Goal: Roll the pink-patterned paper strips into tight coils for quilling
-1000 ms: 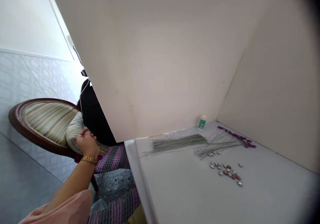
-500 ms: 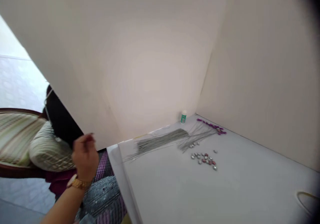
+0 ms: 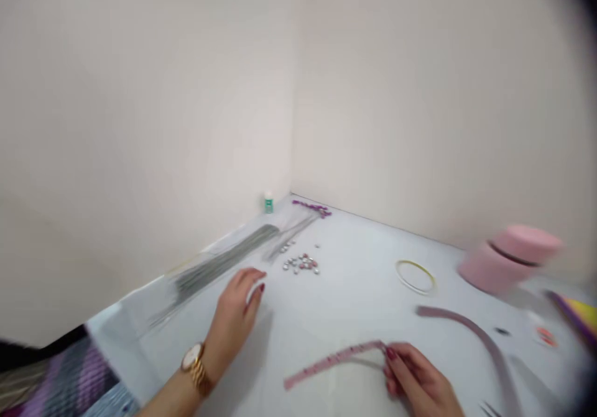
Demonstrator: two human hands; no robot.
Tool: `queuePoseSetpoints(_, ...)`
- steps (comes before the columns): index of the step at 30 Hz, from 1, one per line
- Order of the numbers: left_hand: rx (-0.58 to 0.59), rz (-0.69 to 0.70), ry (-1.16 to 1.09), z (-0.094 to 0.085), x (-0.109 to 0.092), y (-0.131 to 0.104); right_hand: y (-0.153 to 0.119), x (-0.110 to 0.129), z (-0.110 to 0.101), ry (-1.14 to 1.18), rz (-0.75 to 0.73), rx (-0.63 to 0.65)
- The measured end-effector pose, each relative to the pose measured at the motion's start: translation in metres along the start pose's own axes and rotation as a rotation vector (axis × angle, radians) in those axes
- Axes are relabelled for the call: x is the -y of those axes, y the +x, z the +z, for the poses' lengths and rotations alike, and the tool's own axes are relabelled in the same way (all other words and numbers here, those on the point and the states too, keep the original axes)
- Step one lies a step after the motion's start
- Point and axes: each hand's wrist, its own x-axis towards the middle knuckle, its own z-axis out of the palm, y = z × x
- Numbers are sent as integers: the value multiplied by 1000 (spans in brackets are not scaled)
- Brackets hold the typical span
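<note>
My right hand (image 3: 420, 376), low at the right, pinches one end of a narrow pink ribbon-like strip (image 3: 333, 360) with small dark marks. The strip's other end reaches left just above the white table (image 3: 354, 308). My left hand (image 3: 237, 308), wearing a gold watch (image 3: 193, 358), hovers over the table with thumb and fingers apart and nothing visible in them. Beyond its fingertips lies a cluster of small silver and pink gems (image 3: 305, 263). A bundle of thin grey wires (image 3: 228, 261) rests to its left.
Behind the gems are purple-tipped wires (image 3: 312, 207) and a small green-and-white bottle (image 3: 268, 204). On the right are a yellow-and-white ring (image 3: 416, 263), a curved mauve band (image 3: 485, 336), a pink lidded container (image 3: 499, 268) and pointed metal tips (image 3: 489, 409). Walls border the table.
My view has swung right, bringing the ring, container and mauve band in. My left hand has moved from beside the table to above it. My right hand with the pink strip has appeared.
</note>
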Motion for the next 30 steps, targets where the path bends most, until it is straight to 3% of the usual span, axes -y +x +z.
queuePoseSetpoints(4, 648, -61, -569, 71, -73, -33, -3, 11, 1, 282, 47, -4)
queuePoseSetpoints(7, 832, -457, -1008, 117, -98, -49, -2, 10, 2, 413, 70, -21)
queuePoseSetpoints(9, 734, -644, -1196, 135, -102, -49, -2, 7, 1, 464, 89, 0)
queuePoseSetpoints(12, 543, -714, -1198, 142, -101, -40, -2, 4, 0, 454, 101, 67)
queuePoseSetpoints(16, 592, -565, -1099, 135, -99, -30, -3, 3, 1, 387, 91, 146)
queuePoseSetpoints(22, 610, -569, -996, 132, -99, -28, -3, 5, 1, 316, 80, 230)
queuePoseSetpoints(28, 649, -598, -998, 129, -92, -31, -5, 2, -1, 501, 227, 302)
queuePoseSetpoints(30, 640, -493, -908, 126, -90, -30, -6, 2, -1, 540, 264, 322)
